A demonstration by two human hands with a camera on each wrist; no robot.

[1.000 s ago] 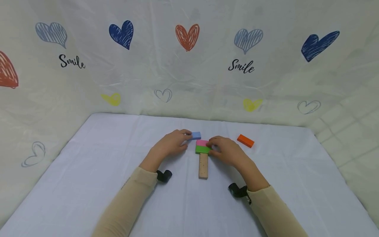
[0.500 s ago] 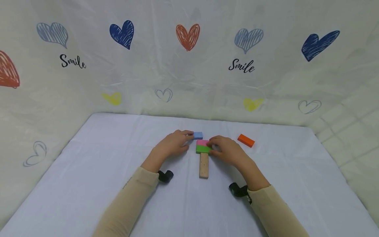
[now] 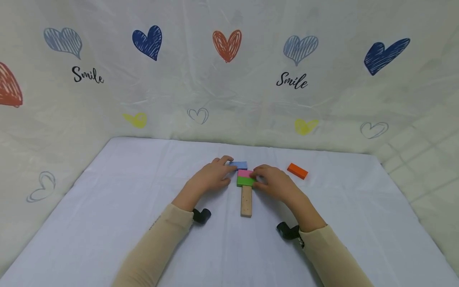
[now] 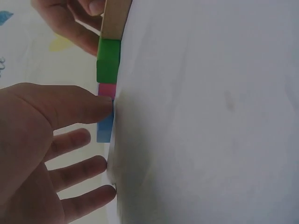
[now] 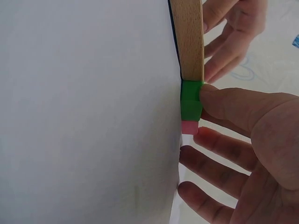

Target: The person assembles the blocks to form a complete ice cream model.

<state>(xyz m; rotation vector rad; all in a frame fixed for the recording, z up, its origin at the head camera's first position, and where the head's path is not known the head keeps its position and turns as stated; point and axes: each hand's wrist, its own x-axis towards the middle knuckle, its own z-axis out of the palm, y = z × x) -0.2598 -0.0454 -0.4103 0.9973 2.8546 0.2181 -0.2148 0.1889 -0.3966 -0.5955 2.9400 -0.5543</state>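
My left hand (image 3: 211, 177) touches the left end of a light blue block (image 3: 240, 165) with its fingers in the head view. Its thumb stands apart, nearer to me. My right hand (image 3: 276, 181) holds the right end of a stacked pair, with its thumb at the green block (image 3: 245, 181) and its index finger at the pink block (image 3: 244, 173). Pink lies flush behind green. A bare wooden block (image 3: 246, 201) points toward me from the middle of the green one. The blue block sits just behind the pink. The right fingers hide the pair's right end.
An orange block (image 3: 297, 171) lies at an angle farther right on the white-clothed table (image 3: 150, 167). Behind the table hangs a pale sheet (image 3: 251, 99) with printed hearts. Small black cameras (image 3: 202, 216) are strapped to both wrists.
The blue block has moved a little right and toward me, up to the pink block, with my left hand following. My right hand and the other blocks keep their places.
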